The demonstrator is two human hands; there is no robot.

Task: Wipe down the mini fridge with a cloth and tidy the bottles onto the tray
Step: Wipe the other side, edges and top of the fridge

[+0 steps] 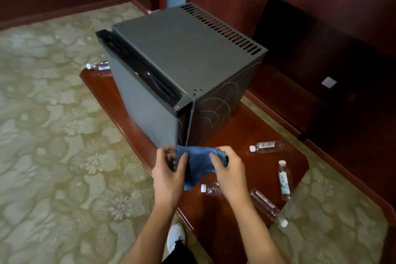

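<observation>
A dark grey mini fridge [182, 49] stands on a reddish wooden tray [257, 135] on the carpet. In front of its near corner, both hands hold a blue cloth [198, 165]. My left hand [169, 176] pinches the cloth's left edge and my right hand [229, 171] grips its right side. Several clear plastic bottles lie on their sides on the tray: one [267, 147] to the right of the fridge, one [285, 179] near the tray's right edge, one [267, 207] at the near corner, one [211, 188] partly hidden under my right hand. Another bottle [98, 66] lies behind the fridge's left side.
Patterned beige carpet [53, 135] surrounds the tray. Dark wooden wall panels and a low cabinet [321, 49] stand behind and to the right. My white shoe [175, 238] rests by the tray's near edge.
</observation>
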